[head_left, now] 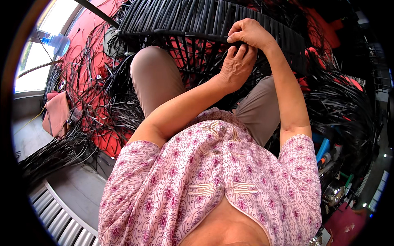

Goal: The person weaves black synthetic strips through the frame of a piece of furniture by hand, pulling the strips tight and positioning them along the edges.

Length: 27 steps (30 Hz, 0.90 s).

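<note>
In front of my knees is a black woven panel (176,16), made of flat black strips laid side by side over a frame. At its near edge, right of the middle, my two hands come together. My right hand (252,33) is on top, its thumb and fingers pinched at the edge. Just below and nearer to me, my left hand (238,67) has its fingers bent up against the panel's underside. What either hand grips is hidden by the fingers and lost against the black strips. More black strips hang in a lattice below the edge.
Loose black strips (340,98) lie heaped on the right, and another bundle (61,158) lies at the left. A red floor covering (88,53) shows under tangled strips. A blue clear bottle (59,44) is by the window, near a pink cloth (57,112). Tools with coloured handles (324,158) sit at my right.
</note>
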### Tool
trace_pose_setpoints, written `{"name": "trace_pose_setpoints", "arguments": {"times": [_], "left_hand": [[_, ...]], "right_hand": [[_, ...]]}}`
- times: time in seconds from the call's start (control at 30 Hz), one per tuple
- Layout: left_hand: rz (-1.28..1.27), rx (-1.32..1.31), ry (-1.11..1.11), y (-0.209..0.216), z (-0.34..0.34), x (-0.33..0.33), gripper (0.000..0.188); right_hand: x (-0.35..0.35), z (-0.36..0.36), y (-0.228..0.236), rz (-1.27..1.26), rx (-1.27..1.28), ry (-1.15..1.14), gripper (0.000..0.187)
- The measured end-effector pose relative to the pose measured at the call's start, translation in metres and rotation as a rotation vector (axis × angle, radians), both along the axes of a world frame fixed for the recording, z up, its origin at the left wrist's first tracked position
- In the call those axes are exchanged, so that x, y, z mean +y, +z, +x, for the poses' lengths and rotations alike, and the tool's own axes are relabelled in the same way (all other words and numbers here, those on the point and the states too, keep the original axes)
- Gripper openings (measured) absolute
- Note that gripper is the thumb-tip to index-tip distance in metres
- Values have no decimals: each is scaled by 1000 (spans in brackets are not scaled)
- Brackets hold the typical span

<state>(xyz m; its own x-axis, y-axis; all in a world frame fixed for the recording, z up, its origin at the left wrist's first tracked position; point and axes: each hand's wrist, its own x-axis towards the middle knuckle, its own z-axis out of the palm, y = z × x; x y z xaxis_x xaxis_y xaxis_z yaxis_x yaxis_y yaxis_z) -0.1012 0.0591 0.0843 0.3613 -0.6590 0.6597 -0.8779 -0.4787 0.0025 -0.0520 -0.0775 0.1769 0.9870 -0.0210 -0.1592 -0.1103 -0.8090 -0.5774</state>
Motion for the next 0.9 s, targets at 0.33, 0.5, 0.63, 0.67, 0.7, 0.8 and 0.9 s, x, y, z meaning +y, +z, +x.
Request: {"name": "trace_pose_setpoints", "arguments": {"times": [0.33, 0.5, 0.63, 0.67, 0.7, 0.8, 0.9], "left_hand": [[-32, -4, -23, 2, 6, -1, 51], [-12, -6, -14, 1, 6, 1, 53], [-26, 73, -108, 9, 9, 9, 53], [-27, 127, -155, 12, 12, 13, 53], [-28, 181, -204, 14, 15, 18, 53], [-42, 183, -283, 18, 22, 28, 53], [-86, 196, -293, 17, 26, 26, 47]], "right_hand": [[-13, 23, -8, -38, 29, 51, 29], [-4, 33, -12, -127, -105, -16, 22], [-21, 37, -23, 80, -42, 17, 15], [-22, 37, -22, 74, -46, 20, 15], [-23, 37, -20, 69, -49, 23, 15], [-25, 35, -17, 138, -30, 56, 14], [-25, 25, -4, 268, -29, 10, 15]]}}
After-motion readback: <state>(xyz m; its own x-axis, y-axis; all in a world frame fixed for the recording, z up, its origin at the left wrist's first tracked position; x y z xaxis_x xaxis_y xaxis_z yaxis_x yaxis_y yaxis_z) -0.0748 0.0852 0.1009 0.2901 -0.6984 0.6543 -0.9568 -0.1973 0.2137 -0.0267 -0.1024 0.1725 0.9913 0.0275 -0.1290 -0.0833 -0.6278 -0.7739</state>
